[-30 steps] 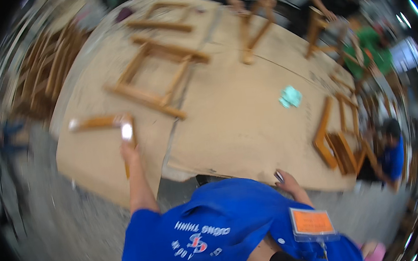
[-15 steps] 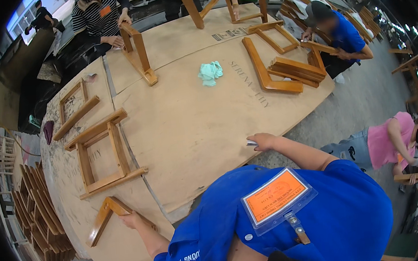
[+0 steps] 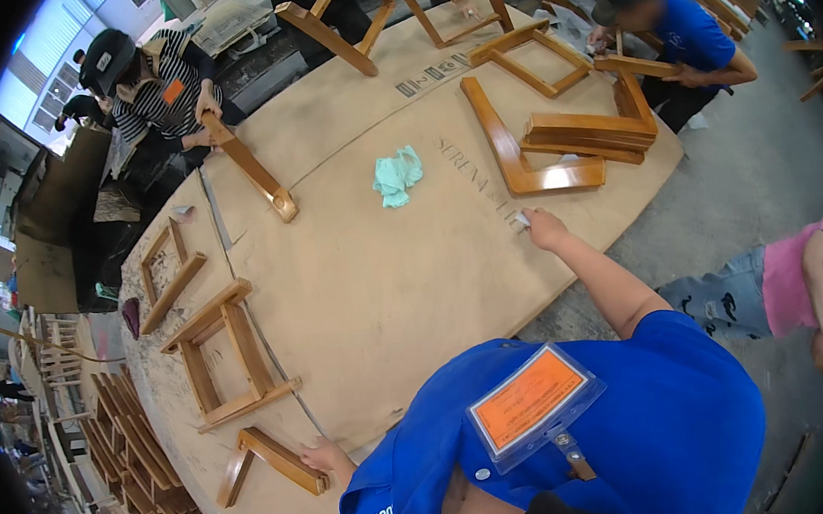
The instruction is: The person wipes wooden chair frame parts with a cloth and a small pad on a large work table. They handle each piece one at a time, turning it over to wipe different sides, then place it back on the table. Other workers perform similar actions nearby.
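Note:
My left hand [image 3: 326, 456] is at the near left, beside an angled, varnished wooden furniture part [image 3: 285, 458] lying on the table. Its fingers are partly stretched out near the upper edge of that part and are not wrapped round it. My right hand [image 3: 549, 230] reaches forward over the right side of the table, pinching a small folded pale sheet [image 3: 523, 218]; its material is too small to tell. Ahead of that hand lies an L-shaped wooden part [image 3: 496, 140] next to a stack of wooden bars [image 3: 586, 131].
The table [image 3: 386, 299] is covered with brown cardboard. A crumpled mint-green cloth [image 3: 396, 176] lies mid-table. Wooden frames [image 3: 228, 359] rest at the left. Co-workers handle wooden parts along the far edge, one in stripes [image 3: 158, 98], another in blue [image 3: 693, 37]. Stacked frames [image 3: 139, 462] stand beyond the left edge.
My right hand has moved forward and right, toward the L-shaped part. My left hand has loosened from the angled part and shifted right. The striped co-worker's part has tilted lower. The view has shifted.

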Available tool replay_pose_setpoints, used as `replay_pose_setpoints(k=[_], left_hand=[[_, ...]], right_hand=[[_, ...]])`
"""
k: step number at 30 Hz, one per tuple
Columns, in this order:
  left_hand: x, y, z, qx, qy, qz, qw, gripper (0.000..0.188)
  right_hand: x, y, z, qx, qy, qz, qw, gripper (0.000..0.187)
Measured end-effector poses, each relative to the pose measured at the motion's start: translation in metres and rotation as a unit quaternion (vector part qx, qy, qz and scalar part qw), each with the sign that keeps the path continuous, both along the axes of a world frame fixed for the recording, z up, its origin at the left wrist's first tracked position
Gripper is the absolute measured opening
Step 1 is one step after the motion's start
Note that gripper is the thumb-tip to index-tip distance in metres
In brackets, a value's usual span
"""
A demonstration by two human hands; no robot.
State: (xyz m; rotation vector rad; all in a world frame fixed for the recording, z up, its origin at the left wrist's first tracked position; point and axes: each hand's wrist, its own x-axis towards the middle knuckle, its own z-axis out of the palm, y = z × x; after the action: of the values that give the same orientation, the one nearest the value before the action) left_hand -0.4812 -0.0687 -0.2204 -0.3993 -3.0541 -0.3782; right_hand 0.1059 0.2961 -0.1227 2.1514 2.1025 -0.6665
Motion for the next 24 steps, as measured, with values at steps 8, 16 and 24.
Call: replay_pose_setpoints(k=[8,16,24], left_hand=[[0.087,0.023,0.024,0.054,-0.034,-0.109,0.992,0.05],[0.138,0.041,0.054,0.033,-0.038,-0.183,0.982,0.05],[0.199,0.174,0.062,0.128,-0.311,-0.28,0.899,0.048]], right_hand=[[0.064,0.114,-0.04,0.091,-0.043,0.037,0.994,0.05],[0.09,0.14,-0.061,0.019,-0.024,0.114,0.993,0.077],[0.047,0.132,0.016,-0.003,0.27,0.137,0.953,0.081]])
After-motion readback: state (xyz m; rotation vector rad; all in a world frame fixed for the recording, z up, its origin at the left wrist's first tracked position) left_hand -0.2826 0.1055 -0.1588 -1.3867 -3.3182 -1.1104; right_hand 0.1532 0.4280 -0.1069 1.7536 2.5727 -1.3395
